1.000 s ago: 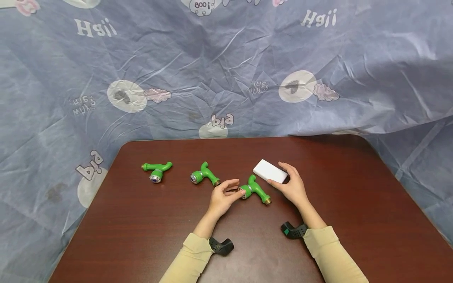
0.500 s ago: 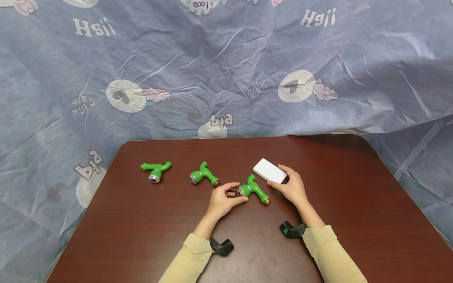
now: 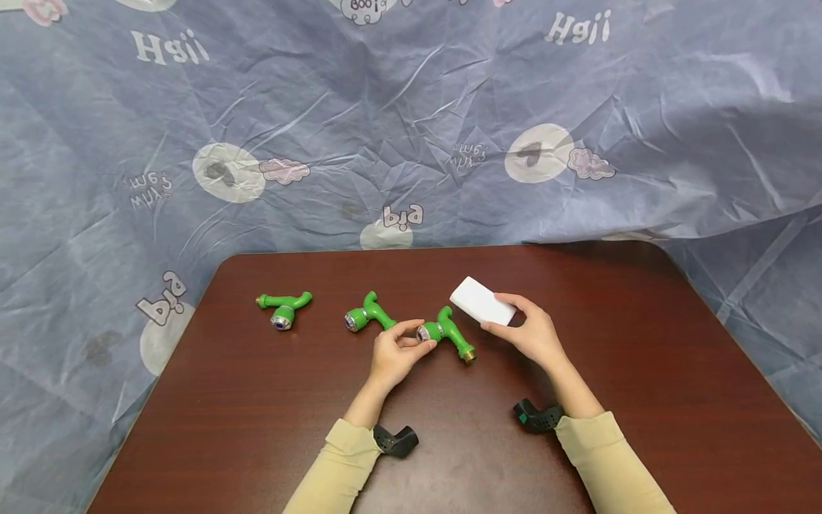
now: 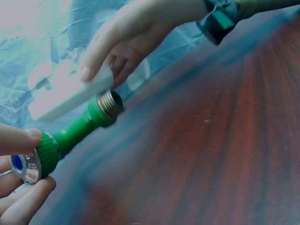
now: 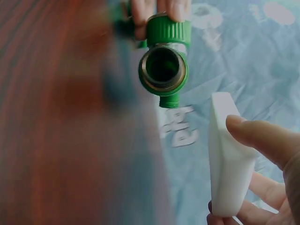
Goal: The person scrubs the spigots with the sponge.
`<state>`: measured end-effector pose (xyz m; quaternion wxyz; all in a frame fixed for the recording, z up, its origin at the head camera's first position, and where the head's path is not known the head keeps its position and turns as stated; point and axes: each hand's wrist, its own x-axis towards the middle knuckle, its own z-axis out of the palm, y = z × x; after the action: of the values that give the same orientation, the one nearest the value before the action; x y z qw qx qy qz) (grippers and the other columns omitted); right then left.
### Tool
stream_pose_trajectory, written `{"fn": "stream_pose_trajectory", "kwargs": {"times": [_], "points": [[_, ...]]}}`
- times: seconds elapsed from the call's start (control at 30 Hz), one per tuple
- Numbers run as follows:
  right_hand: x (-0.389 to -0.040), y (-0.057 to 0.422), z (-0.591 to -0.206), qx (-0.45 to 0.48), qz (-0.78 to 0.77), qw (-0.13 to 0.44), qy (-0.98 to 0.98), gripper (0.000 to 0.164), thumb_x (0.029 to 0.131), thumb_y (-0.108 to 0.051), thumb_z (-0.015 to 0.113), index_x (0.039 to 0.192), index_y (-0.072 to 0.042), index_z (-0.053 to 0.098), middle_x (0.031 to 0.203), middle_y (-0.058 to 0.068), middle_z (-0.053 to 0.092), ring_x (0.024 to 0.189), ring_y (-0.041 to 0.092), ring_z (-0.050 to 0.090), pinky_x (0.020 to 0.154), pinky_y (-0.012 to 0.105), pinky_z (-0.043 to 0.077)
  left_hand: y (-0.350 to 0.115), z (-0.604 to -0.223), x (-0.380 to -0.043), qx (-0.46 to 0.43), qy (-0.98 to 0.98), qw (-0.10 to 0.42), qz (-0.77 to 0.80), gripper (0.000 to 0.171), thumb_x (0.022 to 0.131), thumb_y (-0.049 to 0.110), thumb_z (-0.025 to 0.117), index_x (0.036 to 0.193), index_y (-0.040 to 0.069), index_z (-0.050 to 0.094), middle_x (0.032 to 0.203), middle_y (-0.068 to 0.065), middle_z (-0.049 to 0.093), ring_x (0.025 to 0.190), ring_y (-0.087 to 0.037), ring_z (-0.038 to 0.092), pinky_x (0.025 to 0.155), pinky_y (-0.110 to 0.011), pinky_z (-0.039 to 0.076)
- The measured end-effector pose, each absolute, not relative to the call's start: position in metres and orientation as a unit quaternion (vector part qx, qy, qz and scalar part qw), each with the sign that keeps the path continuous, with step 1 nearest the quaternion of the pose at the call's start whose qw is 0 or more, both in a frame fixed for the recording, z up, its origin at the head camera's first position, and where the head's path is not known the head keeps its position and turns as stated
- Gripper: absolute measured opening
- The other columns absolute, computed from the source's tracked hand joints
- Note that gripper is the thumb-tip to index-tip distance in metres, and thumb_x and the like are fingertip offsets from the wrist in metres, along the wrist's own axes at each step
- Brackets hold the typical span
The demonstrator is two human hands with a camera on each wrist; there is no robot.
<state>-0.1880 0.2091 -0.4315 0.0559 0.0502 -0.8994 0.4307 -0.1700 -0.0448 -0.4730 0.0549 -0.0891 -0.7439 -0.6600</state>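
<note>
My left hand (image 3: 393, 358) pinches the knob end of a green tap (image 3: 452, 334) between thumb and fingers. In the left wrist view the tap's threaded brass inlet (image 4: 110, 104) points away from that hand. My right hand (image 3: 538, 337) grips a white rectangular block (image 3: 480, 301) by its near end, thumb on one side and fingers on the other. Seen from the right wrist, the block (image 5: 226, 159) and the tap (image 5: 164, 70) are apart, and both appear raised off the table.
Two more green taps lie on the brown wooden table (image 3: 257, 400): one in the middle (image 3: 371, 313), close to my left hand, and another at the left (image 3: 284, 308). A blue-grey printed cloth (image 3: 411, 128) hangs behind the table's far edge.
My left hand has closed on the tap's knob and moved it up and to the left. My right hand has shifted the white block slightly left and up, tilting it.
</note>
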Motion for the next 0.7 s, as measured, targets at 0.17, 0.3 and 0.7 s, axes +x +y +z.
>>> {"fn": "stream_pose_trajectory", "kwargs": {"times": [0.17, 0.3, 0.7], "points": [[-0.177, 0.203, -0.412, 0.083, 0.448, 0.095, -0.885, 0.059, 0.072, -0.032, 0.082, 0.124, -0.015, 0.060, 0.124, 0.006, 0.058, 0.106, 0.022, 0.053, 0.083, 0.043, 0.045, -0.054, -0.446, -0.165, -0.086, -0.693, 0.032, -0.715, 0.044, 0.075, -0.007, 0.073, 0.116, -0.010, 0.060, 0.106, -0.024, 0.062, 0.090, -0.039, 0.064, 0.066, -0.020, 0.053], [-0.167, 0.195, -0.398, 0.130, 0.457, 0.132, -0.870, 0.053, 0.070, -0.026, 0.084, 0.117, -0.015, 0.064, 0.123, 0.001, 0.059, 0.111, 0.017, 0.053, 0.088, 0.036, 0.045, -0.060, -0.441, -0.166, -0.100, -0.669, 0.029, -0.736, 0.045, 0.076, -0.010, 0.070, 0.120, -0.008, 0.058, 0.110, -0.023, 0.061, 0.095, -0.035, 0.063, 0.072, -0.022, 0.054], [-0.150, 0.173, -0.386, 0.262, 0.397, 0.175, -0.862, 0.046, 0.068, -0.024, 0.085, 0.112, -0.018, 0.070, 0.124, 0.001, 0.058, 0.115, 0.018, 0.049, 0.086, 0.040, 0.044, -0.058, -0.429, -0.161, -0.136, -0.643, 0.022, -0.753, 0.046, 0.078, -0.009, 0.070, 0.122, -0.006, 0.058, 0.112, -0.023, 0.061, 0.092, -0.025, 0.065, 0.076, -0.029, 0.055]]}}
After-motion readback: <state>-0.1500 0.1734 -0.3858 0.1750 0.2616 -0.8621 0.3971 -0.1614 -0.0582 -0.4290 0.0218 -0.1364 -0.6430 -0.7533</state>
